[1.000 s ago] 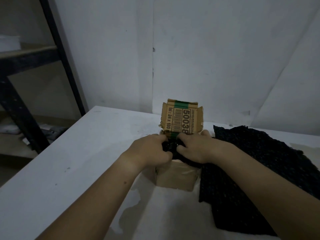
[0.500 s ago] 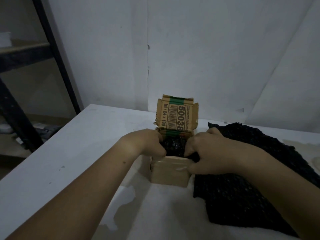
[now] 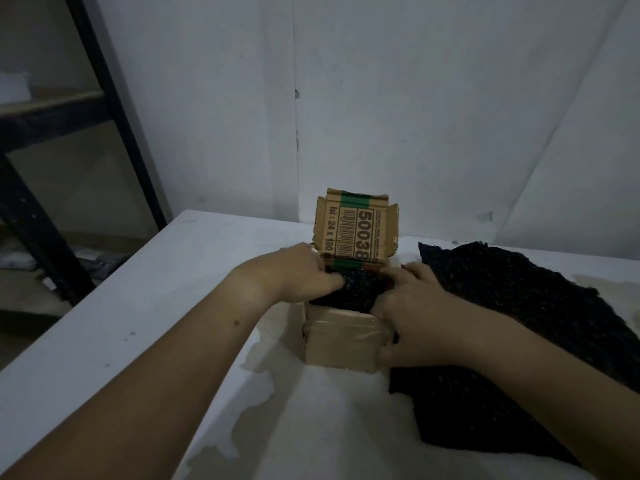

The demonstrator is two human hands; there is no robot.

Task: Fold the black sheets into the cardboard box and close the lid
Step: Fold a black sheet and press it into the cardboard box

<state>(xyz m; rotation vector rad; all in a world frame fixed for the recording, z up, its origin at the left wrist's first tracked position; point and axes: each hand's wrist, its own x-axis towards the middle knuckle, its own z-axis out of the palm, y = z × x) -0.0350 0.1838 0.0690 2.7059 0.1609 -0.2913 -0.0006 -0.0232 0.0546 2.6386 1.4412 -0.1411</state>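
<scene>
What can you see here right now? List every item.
cardboard box: one, brown, middle of the table, taped front
lid: one, brown with green stripes and 50038 print, standing open at the back
folded black sheet: one, black, filling the box top
loose black sheet: one, black, spread on the table right of the box
table: one, white, patchy surface
rack: one, dark, far left
wall: white, behind
left hand: one, at the box's left rim, thumb on the folded sheet
right hand: one, wrapped round the box's right side
</scene>
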